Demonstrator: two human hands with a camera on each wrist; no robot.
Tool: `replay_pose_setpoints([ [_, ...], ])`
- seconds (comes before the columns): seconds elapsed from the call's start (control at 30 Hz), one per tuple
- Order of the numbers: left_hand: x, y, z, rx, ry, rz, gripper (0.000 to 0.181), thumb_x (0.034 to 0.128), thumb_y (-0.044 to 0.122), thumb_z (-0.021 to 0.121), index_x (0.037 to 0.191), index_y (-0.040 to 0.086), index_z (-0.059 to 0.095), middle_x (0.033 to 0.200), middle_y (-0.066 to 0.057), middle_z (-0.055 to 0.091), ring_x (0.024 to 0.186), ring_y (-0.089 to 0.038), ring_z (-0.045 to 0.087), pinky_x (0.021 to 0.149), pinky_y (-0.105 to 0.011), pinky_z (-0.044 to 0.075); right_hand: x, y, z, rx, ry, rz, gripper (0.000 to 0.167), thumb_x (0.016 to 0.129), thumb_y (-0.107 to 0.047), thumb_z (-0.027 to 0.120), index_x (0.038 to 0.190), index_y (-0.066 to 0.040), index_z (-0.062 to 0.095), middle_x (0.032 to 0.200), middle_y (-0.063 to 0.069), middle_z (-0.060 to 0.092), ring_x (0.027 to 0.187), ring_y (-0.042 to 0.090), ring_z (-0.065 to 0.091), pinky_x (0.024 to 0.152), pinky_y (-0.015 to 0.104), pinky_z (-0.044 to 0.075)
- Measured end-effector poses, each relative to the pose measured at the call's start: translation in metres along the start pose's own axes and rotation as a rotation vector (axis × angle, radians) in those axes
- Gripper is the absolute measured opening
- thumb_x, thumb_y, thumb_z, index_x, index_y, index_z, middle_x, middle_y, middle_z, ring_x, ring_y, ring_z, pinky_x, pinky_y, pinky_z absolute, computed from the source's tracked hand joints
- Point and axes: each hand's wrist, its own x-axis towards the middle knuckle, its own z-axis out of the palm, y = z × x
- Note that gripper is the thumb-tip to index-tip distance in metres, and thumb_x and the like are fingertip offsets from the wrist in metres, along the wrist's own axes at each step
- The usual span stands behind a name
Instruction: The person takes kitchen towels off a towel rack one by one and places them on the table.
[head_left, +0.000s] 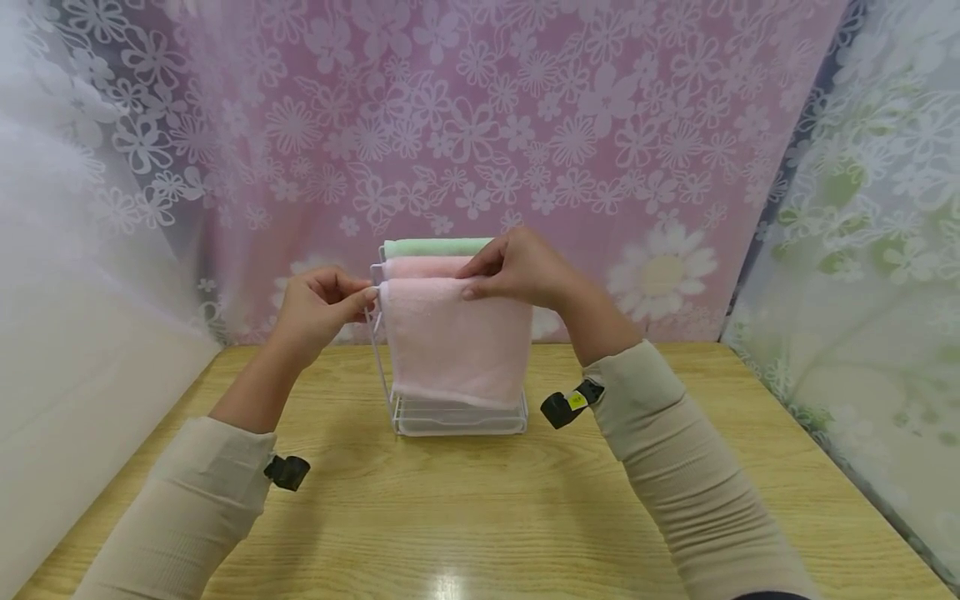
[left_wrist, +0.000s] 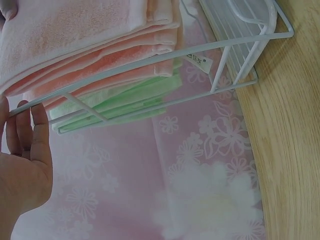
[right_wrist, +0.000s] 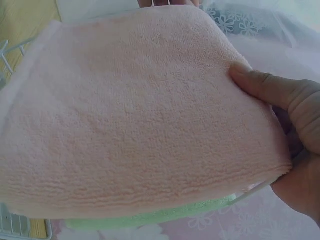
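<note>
A white wire towel rack [left_wrist: 150, 59] stands on the table, with towels hung over its bars. The front towel is pale pink [head_left: 461, 342]; behind it hang a deeper pink towel [head_left: 427, 267] and a light green one [head_left: 438, 247]. At the rack's upper left corner my left hand [head_left: 309, 315] pinches the wire frame between thumb and fingers. My right hand [head_left: 528, 271] pinches the top fold of the front pink towel, thumb [right_wrist: 260, 85] on its near face and fingers behind, mostly hidden in the right wrist view.
A shallow white tray [head_left: 461, 423] forms the bottom of the rack. Under it lies a wood-grain table [head_left: 450, 517]. A pink flowered curtain [head_left: 465, 125] hangs close behind, with pale curtains at both sides. A small tag [left_wrist: 199, 62] shows beside the towels.
</note>
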Motion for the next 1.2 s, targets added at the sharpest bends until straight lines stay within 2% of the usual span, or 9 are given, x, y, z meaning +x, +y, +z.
replay_pose_setpoints([
  [0.23, -0.001, -0.001, 0.000, 0.007, 0.005, -0.010, 0.014, 0.0873, 0.007, 0.074, 0.086, -0.005, 0.068, 0.078, -0.006, 0.070, 0.066, -0.020, 0.067, 0.067, -0.029, 0.059, -0.003, -0.002, 0.002, 0.023, 0.089, 0.011, 0.015, 0.079, -0.017, 0.083, 0.093, -0.012, 0.081, 0.088, 0.000, 0.075, 0.080, 0.012, 0.067, 0.064, 0.027, 0.053],
  [0.47, -0.001, 0.001, 0.000, 0.047, 0.007, -0.017, 0.012, 0.0883, 0.008, 0.073, 0.086, -0.003, 0.069, 0.077, -0.006, 0.070, 0.066, -0.017, 0.067, 0.067, -0.029, 0.059, -0.008, -0.010, -0.005, 0.125, 0.183, 0.018, 0.016, 0.077, -0.014, 0.085, 0.092, -0.010, 0.080, 0.089, 0.005, 0.075, 0.079, 0.016, 0.069, 0.064, 0.025, 0.054],
  [0.83, -0.001, -0.001, 0.000, 0.100, 0.001, -0.010, 0.013, 0.0894, 0.009, 0.072, 0.088, -0.004, 0.069, 0.077, -0.005, 0.070, 0.067, -0.018, 0.067, 0.068, -0.029, 0.059, -0.016, -0.013, -0.010, 0.118, 0.234, -0.013, 0.017, 0.074, -0.018, 0.087, 0.089, -0.012, 0.081, 0.082, 0.001, 0.073, 0.064, 0.018, 0.053, 0.051, 0.025, 0.041],
  [1.2, 0.000, 0.000, 0.001, 0.115, 0.004, 0.004, 0.008, 0.0899, 0.006, 0.071, 0.084, 0.001, 0.069, 0.075, -0.003, 0.069, 0.066, -0.015, 0.066, 0.067, -0.028, 0.059, -0.027, -0.008, -0.007, 0.158, 0.292, -0.102, 0.014, 0.077, -0.016, 0.085, 0.089, -0.011, 0.081, 0.081, 0.003, 0.073, 0.066, 0.020, 0.059, 0.054, 0.025, 0.048],
])
